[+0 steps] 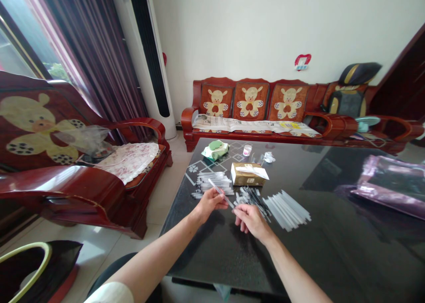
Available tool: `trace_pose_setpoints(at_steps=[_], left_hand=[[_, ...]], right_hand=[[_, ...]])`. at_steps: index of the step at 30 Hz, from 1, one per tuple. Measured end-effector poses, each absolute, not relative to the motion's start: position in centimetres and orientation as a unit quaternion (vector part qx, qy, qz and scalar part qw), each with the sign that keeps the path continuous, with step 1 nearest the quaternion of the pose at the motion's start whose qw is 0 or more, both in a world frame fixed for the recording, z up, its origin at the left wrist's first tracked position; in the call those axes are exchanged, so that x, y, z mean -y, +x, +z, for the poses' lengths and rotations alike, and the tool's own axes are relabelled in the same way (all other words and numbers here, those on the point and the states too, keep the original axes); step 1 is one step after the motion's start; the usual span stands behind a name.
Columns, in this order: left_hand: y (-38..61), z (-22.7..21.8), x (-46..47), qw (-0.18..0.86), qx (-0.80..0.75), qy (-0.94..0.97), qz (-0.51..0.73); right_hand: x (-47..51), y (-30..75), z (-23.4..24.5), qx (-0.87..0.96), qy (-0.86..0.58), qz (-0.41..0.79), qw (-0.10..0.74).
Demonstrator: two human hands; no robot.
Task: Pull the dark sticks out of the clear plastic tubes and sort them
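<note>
My left hand [212, 202] is closed around a slim whitish pen [216, 187], which slants from upper left to lower right. At the pen's lower end, my right hand [249, 219] is pinched shut; what part its fingertips grip is too small to make out. Behind my left hand lies a pile of similar whitish pens [215, 177]. Slender black-and-clear pen parts [254, 197] are heaped just beyond my right hand. To the right of these, frosted white tubes [287, 209] lie side by side on the dark table [318, 250].
A tissue box [249, 174] stands behind the pen parts. Farther back are a green wipes pack [215, 149], a small round tub [247, 150] and a crumpled tissue [269, 157]. Purple shiny plastic packaging [388, 183] lies at right. A bin [40, 267] sits on the floor at lower left.
</note>
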State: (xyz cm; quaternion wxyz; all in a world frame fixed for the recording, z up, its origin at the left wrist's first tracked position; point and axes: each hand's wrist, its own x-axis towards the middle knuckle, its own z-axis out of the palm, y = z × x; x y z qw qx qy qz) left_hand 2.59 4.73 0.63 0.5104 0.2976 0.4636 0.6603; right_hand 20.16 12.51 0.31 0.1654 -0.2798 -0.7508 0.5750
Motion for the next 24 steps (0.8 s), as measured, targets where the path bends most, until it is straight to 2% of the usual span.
trace_pose_setpoints(at_steps=[4, 8, 13, 18, 21, 24], left_hand=[[1.7, 0.6, -4.9, 0.489, -0.470, 0.285, 0.677], [-0.6, 0.9, -5.3, 0.425, -0.492, 0.233, 0.723], [-2.8, 1.2, -5.4, 0.363, -0.504, 0.187, 0.761], [-1.8, 1.4, -5.2, 0.413, -0.492, 0.221, 0.734], [-0.6, 1.5, -5.1, 0.448, -0.485, 0.251, 0.708], [0.6, 1.5, -5.0, 0.480, -0.476, 0.287, 0.679]], right_hand=[[-13.3, 21.0, 0.6, 0.770, -0.298, 0.545, 0.144], [-15.6, 23.0, 0.6, 0.792, -0.352, 0.479, 0.141], [-18.2, 24.8, 0.1, 0.818, -0.463, 0.300, 0.162], [-18.7, 25.1, 0.3, 0.831, -0.522, 0.143, 0.128], [-18.5, 25.0, 0.6, 0.838, -0.513, 0.129, 0.134], [-17.6, 24.3, 1.0, 0.841, -0.464, 0.192, 0.202]])
